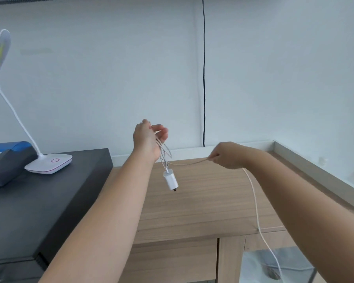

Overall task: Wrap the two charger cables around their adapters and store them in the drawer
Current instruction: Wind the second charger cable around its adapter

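Both your hands grip one thin white cable (253,193): left hand (146,139) closed on its loops, smooth boxy adapter (170,180) dangling below over the woodgrain table (202,201), right hand (226,155) pinching it taut.

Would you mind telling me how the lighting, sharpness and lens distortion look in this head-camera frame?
Head view: soft, even light with no hard shadows or glare on the wooden desk; wide-angle bending bows the desk lamp at the left edge; the white adapter hanging below the left hand is slightly soft; the thin cable trailing from the right hand stays traceable.
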